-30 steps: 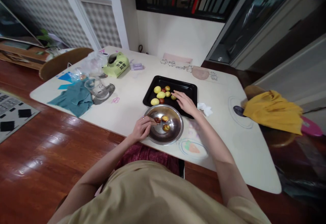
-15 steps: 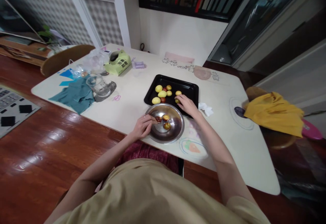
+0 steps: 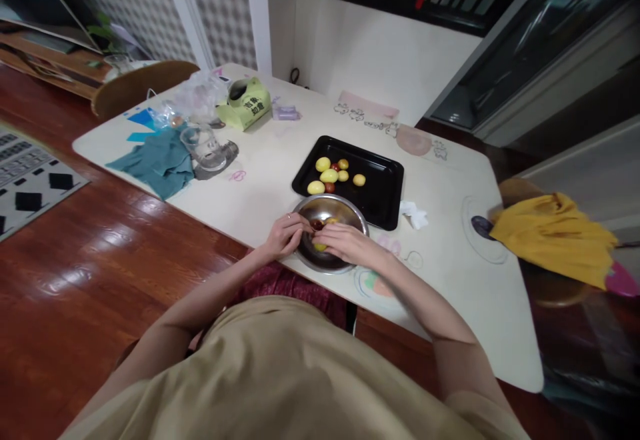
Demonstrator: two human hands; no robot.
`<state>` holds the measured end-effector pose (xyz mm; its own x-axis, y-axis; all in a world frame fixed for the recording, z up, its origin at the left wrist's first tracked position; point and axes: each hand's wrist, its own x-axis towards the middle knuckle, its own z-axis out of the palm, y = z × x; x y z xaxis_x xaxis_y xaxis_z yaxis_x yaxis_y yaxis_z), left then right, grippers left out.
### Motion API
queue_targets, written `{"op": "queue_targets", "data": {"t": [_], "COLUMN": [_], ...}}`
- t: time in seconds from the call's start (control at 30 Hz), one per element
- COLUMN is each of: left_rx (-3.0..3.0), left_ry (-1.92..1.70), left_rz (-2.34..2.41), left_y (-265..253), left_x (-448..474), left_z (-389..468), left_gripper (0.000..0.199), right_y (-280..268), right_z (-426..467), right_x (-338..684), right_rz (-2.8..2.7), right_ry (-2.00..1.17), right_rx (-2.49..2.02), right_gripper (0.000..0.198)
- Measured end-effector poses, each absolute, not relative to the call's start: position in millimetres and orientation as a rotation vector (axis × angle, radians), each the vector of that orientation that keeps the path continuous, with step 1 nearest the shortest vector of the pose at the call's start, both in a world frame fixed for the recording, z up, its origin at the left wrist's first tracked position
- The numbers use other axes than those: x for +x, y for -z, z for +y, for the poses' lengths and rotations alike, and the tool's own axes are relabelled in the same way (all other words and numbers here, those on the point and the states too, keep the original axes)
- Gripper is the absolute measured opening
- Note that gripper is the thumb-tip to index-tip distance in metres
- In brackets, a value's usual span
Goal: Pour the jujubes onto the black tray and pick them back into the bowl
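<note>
A steel bowl [image 3: 356, 220] stands at the table's near edge, with both hands over it. My left hand [image 3: 286, 236] is at its left rim, fingers curled and fingertips closed on a dark red small fruit [image 3: 317, 225]. My right hand [image 3: 346, 241] reaches over the bowl from the right, its fingers bent together around a yellow-green small fruit [image 3: 320, 247]. The fingers partly hide what lies in the bowl. Behind it, a black baking tray [image 3: 377, 190] carries several yellow fruits [image 3: 329, 176], a few red ones [image 3: 330, 188] and a lone orange-yellow fruit [image 3: 359, 180].
Crumpled white tissue [image 3: 414, 215] lies right of the tray. On the left are a clear plastic cup [image 3: 204, 148], a teal cloth [image 3: 163, 163], a green tissue box [image 3: 247, 107], a purple packet [image 3: 286, 113] and plastic bags [image 3: 197, 93]. Yellow cloth [image 3: 555, 237] drapes a chair at right.
My right hand has moved from the tray to the bowl, and a yellow-green fruit has gone from the tray. My left hand stays at the bowl's left rim. The view has shifted slightly.
</note>
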<state>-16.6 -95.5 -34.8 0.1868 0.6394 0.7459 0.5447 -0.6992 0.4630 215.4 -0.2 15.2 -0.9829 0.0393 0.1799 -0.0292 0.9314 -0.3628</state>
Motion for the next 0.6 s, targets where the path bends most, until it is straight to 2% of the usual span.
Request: {"op": "queue_targets", "data": {"t": [0.23, 0.4, 0.6], "left_rx": [2.351, 2.368, 2.34], "left_ry": [-1.545, -1.557, -1.49], "left_rz": [1.174, 1.146, 1.184], "left_y": [35, 33, 36], "left_x": [-17, -16, -18], "left_z": [-95, -95, -95], "left_gripper": [0.046, 0.043, 0.048], "right_y": [-16, -11, -17], "right_z": [2, 6, 18], "right_x": [212, 212, 218], "right_rz": [-2.944, -2.866, -2.734], "right_ry": [-0.73, -0.723, -0.696], "right_rx": [-0.004, -0.039, -0.056], "right_gripper": [0.029, 0.027, 0.029]}}
